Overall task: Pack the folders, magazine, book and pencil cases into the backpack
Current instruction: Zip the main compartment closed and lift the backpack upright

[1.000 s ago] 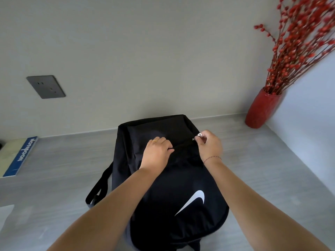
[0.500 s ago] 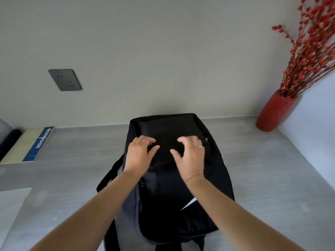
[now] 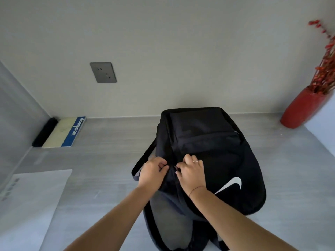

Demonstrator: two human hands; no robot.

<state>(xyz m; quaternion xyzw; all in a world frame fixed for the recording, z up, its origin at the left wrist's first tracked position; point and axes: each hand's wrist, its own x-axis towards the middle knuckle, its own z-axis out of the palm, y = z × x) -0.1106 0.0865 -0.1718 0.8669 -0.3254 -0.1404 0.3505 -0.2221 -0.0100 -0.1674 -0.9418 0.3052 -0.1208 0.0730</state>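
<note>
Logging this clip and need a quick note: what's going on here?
A person is working on a black backpack on the grey table. The left hand and right hand pinch its fabric close together at the bag's left side, apparently at a zipper. I can't see an open compartment. A notebook and a dark roll lie by the far wall, not packed.

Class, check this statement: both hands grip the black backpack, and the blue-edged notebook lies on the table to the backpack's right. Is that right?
Not quite. The head view shows the left hand and right hand gripping the black backpack, but the blue-edged notebook lies on the table to the backpack's left, not its right.
</note>
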